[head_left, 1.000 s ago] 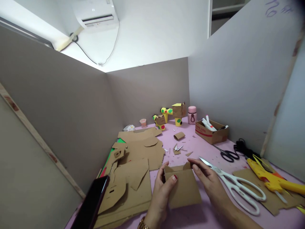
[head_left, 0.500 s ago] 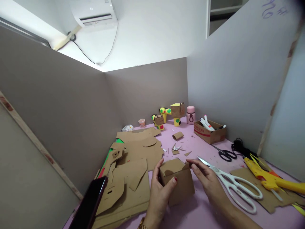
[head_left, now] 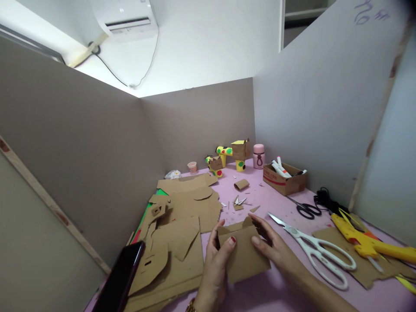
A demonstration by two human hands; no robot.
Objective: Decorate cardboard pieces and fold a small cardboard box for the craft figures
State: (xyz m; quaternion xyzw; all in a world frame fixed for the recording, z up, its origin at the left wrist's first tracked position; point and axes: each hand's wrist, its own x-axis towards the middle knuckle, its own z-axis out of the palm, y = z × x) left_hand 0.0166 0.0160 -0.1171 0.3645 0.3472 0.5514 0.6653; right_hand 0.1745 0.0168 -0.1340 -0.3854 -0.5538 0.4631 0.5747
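Left hand (head_left: 218, 255): fingers curled around the left edge of a folded brown corrugated cardboard piece (head_left: 244, 251), thumb with red-painted nail pressed flat on its front face. Right hand (head_left: 272, 248): thumb and fingers closed on the piece's upper right corner. The cardboard piece is roughly rectangular, matte, with a notched top flap, and sits low over the smooth pink worktop (head_left: 260, 195) between both hands. Just right of the right hand lie large white-handled scissors with steel blades (head_left: 314, 250), partly on a flat brown cardboard sheet (head_left: 364, 268). Further right lies a yellow plastic glue gun (head_left: 370, 244). Left of the left hand, a layered stack of irregular cut cardboard offcuts (head_left: 182, 221). A glossy black phone (head_left: 121, 277) is at the lower left.
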